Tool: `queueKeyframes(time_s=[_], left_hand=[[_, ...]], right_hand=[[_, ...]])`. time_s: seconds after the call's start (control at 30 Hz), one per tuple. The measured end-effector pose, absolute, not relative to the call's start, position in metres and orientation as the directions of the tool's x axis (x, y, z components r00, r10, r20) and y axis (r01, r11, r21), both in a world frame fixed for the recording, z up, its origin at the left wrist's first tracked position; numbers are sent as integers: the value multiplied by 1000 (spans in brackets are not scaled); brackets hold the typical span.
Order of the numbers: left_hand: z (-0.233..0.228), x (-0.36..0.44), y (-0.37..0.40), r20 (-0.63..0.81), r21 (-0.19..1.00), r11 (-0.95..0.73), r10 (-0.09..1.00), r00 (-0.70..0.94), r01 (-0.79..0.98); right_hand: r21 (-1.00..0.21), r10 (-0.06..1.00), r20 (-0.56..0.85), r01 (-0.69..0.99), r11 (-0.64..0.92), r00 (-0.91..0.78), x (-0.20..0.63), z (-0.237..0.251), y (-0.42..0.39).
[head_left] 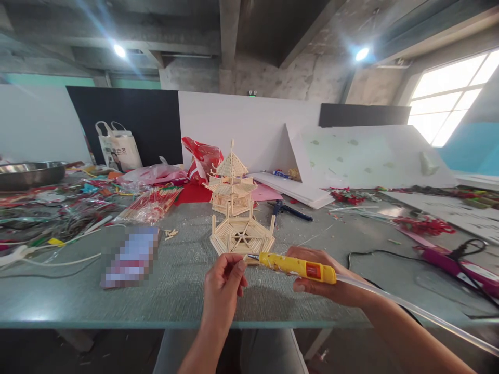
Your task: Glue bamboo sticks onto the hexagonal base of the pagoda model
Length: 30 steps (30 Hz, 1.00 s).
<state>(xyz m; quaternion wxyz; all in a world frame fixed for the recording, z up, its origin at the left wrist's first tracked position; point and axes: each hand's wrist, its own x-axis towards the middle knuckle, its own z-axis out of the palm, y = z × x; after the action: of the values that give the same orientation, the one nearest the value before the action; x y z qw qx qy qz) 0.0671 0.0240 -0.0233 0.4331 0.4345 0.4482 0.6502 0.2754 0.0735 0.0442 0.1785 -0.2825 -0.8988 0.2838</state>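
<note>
My right hand [327, 275] is closed around a yellow hot glue gun [292, 266], its metal nozzle pointing left. A long clear glue stick [413, 307] runs out of its back end. Just left of the nozzle, my left hand [225, 280] is pinched shut, with a small pale bit at its fingertips, too tiny to make out. Beyond both hands lies a hexagonal base of wooden sticks [224, 236] with short upright posts, its near edge partly hidden by the hands and gun. Behind it stands a tiered stick pagoda [232, 169] with a pointed roof.
A blurred phone [130, 257] and short stick pieces [170, 234] lie to the left, near wrapped stick bundles [150, 205]. A dark blue tool [292, 210] is behind the base. At right are a black cable [384, 252] and a magenta device [460, 267]. A metal bowl [31, 175] stands far left.
</note>
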Motion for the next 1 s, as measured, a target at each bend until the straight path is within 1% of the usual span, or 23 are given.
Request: queueKeyframes(time_s=[0.43,0.6,1.0], left_hand=[[-26,65,22,165,959,-214,955,-247,-188],[-25,66,21,151,964,-199,956,-251,-178],[-27,64,22,153,960,-199,962,-225,-199]], right_hand=[[-594,593,156,405,695,-790,272,46,72],[-599,610,170,411,688,-774,273,42,74],[-568,597,119,439,696,-793,273,45,73]])
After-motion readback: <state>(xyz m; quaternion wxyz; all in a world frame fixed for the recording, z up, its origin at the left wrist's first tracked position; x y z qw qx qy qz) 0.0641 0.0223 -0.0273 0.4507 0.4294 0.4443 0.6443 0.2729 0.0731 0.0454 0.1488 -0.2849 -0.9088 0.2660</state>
